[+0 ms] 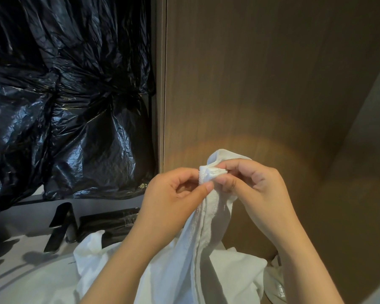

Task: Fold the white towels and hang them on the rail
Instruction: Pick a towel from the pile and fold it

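Observation:
A white towel [198,249] hangs down from both hands in front of a brown wooden panel. My left hand [173,194] pinches its hemmed top edge between thumb and fingers. My right hand [255,183] grips the same bunched corner right beside it, fingertips nearly touching the left ones. The cloth falls in long folds between my forearms onto more white fabric [101,255] heaped below. No rail is in view.
Crumpled black plastic sheeting [64,95] covers the left half. Below it a grey ledge [20,220] carries black straps [59,227] and a dark flat pack [110,222]. The wooden panel [250,73] fills the right, with a grey wall [373,128] at the far right.

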A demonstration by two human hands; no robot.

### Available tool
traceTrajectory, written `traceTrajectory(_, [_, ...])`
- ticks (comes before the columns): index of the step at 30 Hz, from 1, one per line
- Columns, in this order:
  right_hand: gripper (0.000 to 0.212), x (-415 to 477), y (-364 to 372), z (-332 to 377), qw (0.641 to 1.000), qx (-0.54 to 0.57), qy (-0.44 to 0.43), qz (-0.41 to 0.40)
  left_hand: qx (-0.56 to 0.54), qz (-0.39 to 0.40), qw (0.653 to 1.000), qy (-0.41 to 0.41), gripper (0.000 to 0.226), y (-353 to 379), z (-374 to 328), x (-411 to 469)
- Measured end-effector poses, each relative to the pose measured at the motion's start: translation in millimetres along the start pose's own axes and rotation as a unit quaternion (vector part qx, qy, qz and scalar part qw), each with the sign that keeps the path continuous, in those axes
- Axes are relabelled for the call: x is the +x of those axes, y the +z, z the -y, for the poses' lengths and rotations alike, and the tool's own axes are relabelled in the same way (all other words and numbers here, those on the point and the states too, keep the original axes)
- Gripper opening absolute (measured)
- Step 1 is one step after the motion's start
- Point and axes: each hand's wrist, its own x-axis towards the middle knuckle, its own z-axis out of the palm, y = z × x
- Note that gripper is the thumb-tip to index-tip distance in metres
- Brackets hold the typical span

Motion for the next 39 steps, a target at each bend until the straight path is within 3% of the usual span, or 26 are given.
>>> traceTrajectory(3, [0.014,0,-7,-1,0.999,-0.032,-0.020,0.029,0.001,-0.036,0.999,0.008,0.013,-2,3,0])
traceTrajectory(11, [0.021,1,-44,-19,0.964,-0.246,0.006,0.098,0.034,-0.059,0.997,0.029,0.011,-23,9,8])
traceTrajectory(17, [0.028,20,-60,-9,0.908,-0.387,-0.034,0.154,0.082,-0.081,0.992,0.050,0.010,-38,8,23])
traceTrajectory(20, [0.029,29,-78,1,0.886,-0.440,-0.070,0.124,0.108,-0.099,0.988,0.052,0.010,-51,11,36])
traceTrajectory(26, [0.034,50,-93,24,0.872,-0.471,-0.126,0.042,0.089,-0.102,0.989,0.055,0.013,-60,2,62])
traceTrajectory(31, [0.033,64,-95,25,0.929,-0.353,-0.113,-0.017,0.062,-0.066,0.995,0.051,0.012,-61,-2,73])
traceTrajectory(36, [0.032,63,-99,38,0.871,-0.452,-0.182,0.067,0.014,-0.082,0.996,0.019,0.015,-58,3,72])
traceTrajectory(39, [0.023,61,-92,35,0.889,-0.392,-0.164,0.169,0.035,-0.087,0.995,0.014,0.016,-51,2,73])
